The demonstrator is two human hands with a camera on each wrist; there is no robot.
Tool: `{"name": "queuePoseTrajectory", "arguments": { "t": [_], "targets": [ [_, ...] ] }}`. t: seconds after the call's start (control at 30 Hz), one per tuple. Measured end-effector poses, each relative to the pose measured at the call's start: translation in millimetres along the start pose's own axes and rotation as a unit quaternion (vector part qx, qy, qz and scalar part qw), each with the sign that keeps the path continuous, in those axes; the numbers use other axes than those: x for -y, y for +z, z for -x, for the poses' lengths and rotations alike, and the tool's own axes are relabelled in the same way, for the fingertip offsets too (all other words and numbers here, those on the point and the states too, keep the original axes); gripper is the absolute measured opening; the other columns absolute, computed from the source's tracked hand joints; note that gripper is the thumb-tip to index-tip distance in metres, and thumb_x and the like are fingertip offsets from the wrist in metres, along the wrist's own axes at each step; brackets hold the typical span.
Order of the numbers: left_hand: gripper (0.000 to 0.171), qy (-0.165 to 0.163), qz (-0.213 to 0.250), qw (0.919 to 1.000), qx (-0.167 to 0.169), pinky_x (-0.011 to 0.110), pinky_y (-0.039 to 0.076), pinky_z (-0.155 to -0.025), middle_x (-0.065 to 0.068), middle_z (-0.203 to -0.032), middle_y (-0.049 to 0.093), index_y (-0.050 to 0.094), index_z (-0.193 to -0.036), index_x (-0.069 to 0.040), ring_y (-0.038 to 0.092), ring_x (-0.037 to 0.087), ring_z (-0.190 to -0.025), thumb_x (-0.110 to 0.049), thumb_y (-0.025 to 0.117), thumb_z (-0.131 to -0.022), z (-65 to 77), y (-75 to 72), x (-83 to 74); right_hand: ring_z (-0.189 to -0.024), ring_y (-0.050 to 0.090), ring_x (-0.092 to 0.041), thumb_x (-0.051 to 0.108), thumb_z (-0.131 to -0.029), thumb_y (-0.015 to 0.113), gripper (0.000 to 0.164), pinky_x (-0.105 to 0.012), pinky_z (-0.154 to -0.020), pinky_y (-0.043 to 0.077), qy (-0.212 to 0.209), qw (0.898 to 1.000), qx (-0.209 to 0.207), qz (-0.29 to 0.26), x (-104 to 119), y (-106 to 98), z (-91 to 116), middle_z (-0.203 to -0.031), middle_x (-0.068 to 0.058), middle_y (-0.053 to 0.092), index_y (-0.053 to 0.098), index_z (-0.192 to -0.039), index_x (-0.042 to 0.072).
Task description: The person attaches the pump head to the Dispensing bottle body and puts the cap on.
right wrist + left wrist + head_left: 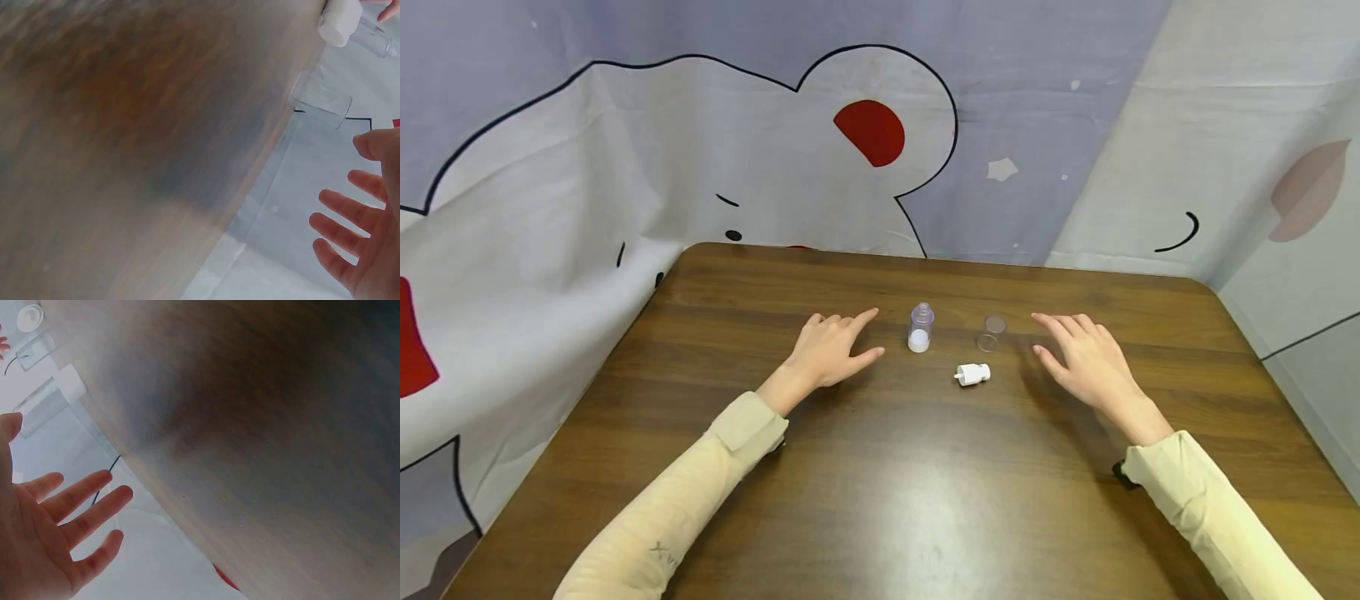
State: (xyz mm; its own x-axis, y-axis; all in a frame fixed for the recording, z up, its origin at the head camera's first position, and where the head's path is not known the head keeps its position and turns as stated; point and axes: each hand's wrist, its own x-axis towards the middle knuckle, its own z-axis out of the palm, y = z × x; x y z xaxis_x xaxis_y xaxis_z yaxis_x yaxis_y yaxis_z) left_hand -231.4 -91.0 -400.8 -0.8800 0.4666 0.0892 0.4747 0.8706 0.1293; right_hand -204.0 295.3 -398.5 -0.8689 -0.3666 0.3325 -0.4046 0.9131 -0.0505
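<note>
A small clear bottle with a white base stands upright near the middle of the table. To its right is a clear cap, see-through and hard to make out. In front of these lies a white pump head on its side. My left hand hovers left of the bottle, its fingers spread and holding nothing. On the other side my right hand is held just right of the clear cap, fingers loosely extended. Both wrist views show bare palms, the bottle beyond the left fingers and the cap beyond the right.
The brown wooden table has rounded far corners. A printed cloth with cartoon shapes hangs right behind its far edge and along both sides. Light glares off the table's front middle.
</note>
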Motion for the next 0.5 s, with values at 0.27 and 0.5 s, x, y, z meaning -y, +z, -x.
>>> {"name": "queuePoseTrajectory", "arguments": {
  "t": [0.27,0.5],
  "targets": [
    [0.062,0.007,-0.015,0.9997,-0.021,0.048,0.038,-0.099,0.006,-0.124,0.067,0.043,-0.144,-0.021,0.061,0.028,-0.113,-0.056,0.049,-0.093,-7.5,-0.8,-6.3,-0.107,0.056,-0.036,0.019,-0.089,0.063,0.036,-0.054,-0.086,0.045,0.000,0.998,-0.010,-0.067,22.3,-8.3,-7.4,-0.117,-0.014,0.065,0.060,-0.123,0.009],
    [0.054,0.011,0.001,0.9982,-0.058,0.042,0.042,-0.095,0.003,-0.123,0.067,0.053,-0.135,-0.019,0.059,0.024,-0.112,-0.051,0.056,-0.091,-15.6,-1.1,-13.0,-0.088,0.060,-0.022,0.019,-0.089,0.063,0.028,-0.040,-0.070,0.048,0.014,0.991,0.043,-0.129,38.0,-10.3,-15.6,-0.108,-0.007,0.067,0.065,-0.117,0.012]
  ]
}}
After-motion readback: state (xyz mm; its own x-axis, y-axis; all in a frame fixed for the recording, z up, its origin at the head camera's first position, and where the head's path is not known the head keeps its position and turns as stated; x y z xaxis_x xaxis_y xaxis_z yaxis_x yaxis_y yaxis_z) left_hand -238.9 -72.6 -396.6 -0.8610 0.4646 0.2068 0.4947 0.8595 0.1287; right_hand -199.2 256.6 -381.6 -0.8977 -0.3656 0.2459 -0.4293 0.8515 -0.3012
